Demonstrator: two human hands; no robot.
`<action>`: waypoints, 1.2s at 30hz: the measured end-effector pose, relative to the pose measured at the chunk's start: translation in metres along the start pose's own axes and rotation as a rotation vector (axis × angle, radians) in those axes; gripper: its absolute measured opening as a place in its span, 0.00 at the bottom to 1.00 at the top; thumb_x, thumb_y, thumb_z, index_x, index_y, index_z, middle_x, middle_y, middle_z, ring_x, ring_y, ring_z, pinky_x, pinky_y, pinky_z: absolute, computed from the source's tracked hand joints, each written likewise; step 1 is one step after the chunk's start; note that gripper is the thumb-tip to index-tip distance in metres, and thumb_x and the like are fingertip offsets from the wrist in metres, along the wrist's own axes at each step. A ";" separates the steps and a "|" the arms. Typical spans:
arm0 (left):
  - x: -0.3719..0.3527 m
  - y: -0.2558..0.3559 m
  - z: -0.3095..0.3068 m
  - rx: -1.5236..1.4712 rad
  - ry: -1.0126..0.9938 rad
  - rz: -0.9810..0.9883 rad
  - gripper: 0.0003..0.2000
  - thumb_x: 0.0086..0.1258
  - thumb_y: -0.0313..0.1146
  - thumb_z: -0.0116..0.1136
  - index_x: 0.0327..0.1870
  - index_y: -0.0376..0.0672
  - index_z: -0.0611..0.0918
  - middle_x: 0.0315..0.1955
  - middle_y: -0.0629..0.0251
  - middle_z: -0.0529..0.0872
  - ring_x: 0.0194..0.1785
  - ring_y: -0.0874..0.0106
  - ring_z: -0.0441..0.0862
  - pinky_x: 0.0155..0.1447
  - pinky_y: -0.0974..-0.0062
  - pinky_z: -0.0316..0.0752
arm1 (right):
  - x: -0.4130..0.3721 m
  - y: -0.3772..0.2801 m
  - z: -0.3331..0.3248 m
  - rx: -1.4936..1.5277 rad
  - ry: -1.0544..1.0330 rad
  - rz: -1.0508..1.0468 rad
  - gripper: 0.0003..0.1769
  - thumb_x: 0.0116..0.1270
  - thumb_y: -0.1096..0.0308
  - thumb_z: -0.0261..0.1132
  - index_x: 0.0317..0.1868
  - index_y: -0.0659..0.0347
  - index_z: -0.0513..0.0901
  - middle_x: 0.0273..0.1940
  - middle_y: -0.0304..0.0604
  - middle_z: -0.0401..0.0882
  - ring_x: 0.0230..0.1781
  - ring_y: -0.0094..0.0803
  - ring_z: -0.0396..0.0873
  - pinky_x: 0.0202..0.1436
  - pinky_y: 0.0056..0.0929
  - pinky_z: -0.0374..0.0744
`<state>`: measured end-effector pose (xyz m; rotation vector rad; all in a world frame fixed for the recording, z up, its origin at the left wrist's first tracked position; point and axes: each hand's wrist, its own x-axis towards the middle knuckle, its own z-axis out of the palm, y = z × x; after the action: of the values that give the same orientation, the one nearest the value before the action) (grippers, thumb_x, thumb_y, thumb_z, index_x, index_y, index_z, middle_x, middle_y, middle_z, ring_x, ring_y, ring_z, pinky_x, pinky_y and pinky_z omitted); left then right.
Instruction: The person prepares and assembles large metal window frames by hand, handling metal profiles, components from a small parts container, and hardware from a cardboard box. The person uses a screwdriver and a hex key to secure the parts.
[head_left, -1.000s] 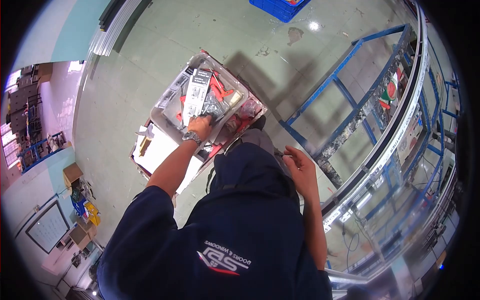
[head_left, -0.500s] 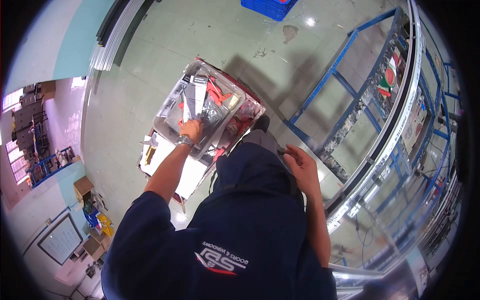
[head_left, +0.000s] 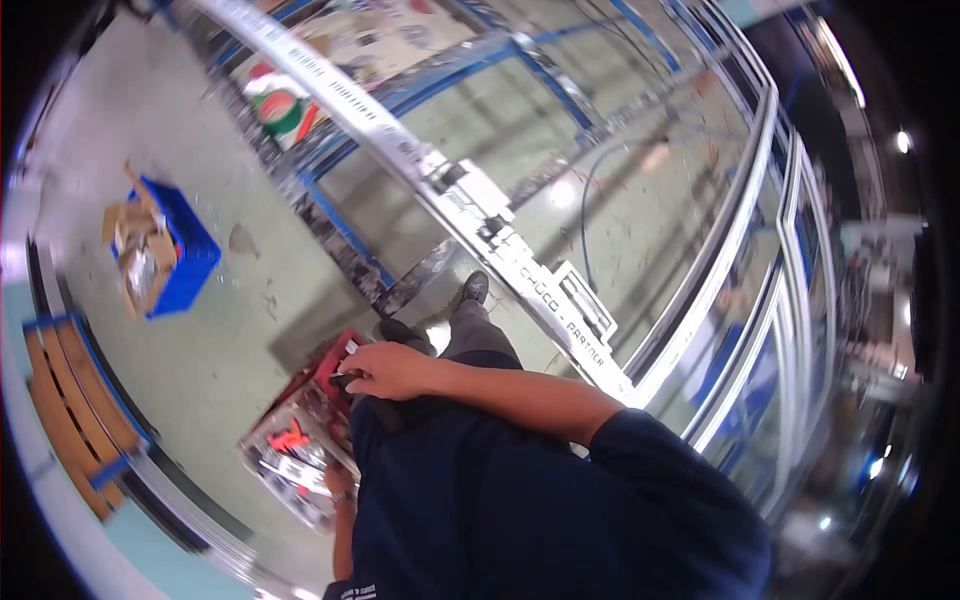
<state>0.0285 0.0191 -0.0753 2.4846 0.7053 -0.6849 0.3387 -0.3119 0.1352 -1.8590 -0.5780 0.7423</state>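
My right hand [head_left: 385,370] reaches across my body to the red-sided end of the tool cart. Its fingers are closed round a small dark object [head_left: 343,380], too small to identify. Lower down, my left hand [head_left: 338,478], with a watch at the wrist, is at the near edge of the grey tray [head_left: 262,432]. Blur and the tray's contents hide its fingers. Orange-red tools [head_left: 290,437] and pale packets [head_left: 295,470] lie in the tray.
A long aluminium profile [head_left: 400,150] crosses diagonally over a blue metal frame [head_left: 340,225]. A blue crate with cardboard [head_left: 190,250] stands on the floor at the left. Wooden slats [head_left: 80,400] are at the far left, and more profiles [head_left: 745,370] stand at the right.
The view has turned to the right, so the cart now appears lower left. My right hand has moved across my body to the cart and now holds the dark object. My left hand remains at the tray.
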 end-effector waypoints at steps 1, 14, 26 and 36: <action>0.020 -0.052 0.036 0.114 0.064 -0.031 0.16 0.67 0.45 0.60 0.35 0.39 0.85 0.32 0.45 0.88 0.40 0.42 0.85 0.44 0.45 0.78 | -0.002 0.005 -0.008 0.026 0.072 -0.015 0.21 0.69 0.57 0.67 0.55 0.62 0.83 0.44 0.49 0.84 0.42 0.44 0.84 0.48 0.41 0.80; 0.012 0.005 -0.037 0.343 -0.211 -0.099 0.13 0.67 0.43 0.59 0.37 0.40 0.83 0.34 0.46 0.88 0.39 0.43 0.85 0.43 0.46 0.78 | -0.129 0.082 -0.160 -0.008 1.416 0.188 0.13 0.69 0.76 0.59 0.50 0.63 0.85 0.43 0.50 0.84 0.39 0.41 0.83 0.46 0.33 0.79; -0.003 -0.002 -0.037 0.341 -0.194 -0.119 0.13 0.67 0.42 0.59 0.39 0.40 0.82 0.34 0.47 0.88 0.39 0.43 0.85 0.42 0.47 0.78 | -0.108 0.132 -0.182 0.416 0.943 0.169 0.18 0.72 0.75 0.54 0.59 0.65 0.82 0.49 0.45 0.88 0.51 0.31 0.83 0.59 0.29 0.77; 0.001 0.117 -0.148 0.231 0.374 0.081 0.13 0.66 0.38 0.59 0.46 0.40 0.80 0.33 0.48 0.88 0.37 0.46 0.86 0.42 0.51 0.80 | -0.109 0.084 -0.154 0.418 1.490 0.230 0.14 0.75 0.70 0.59 0.54 0.69 0.83 0.44 0.48 0.88 0.46 0.30 0.84 0.55 0.29 0.78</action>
<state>0.1463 0.0114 0.0724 2.8765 0.6813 -0.2843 0.3782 -0.5146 0.1288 -1.5618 0.7016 -0.4613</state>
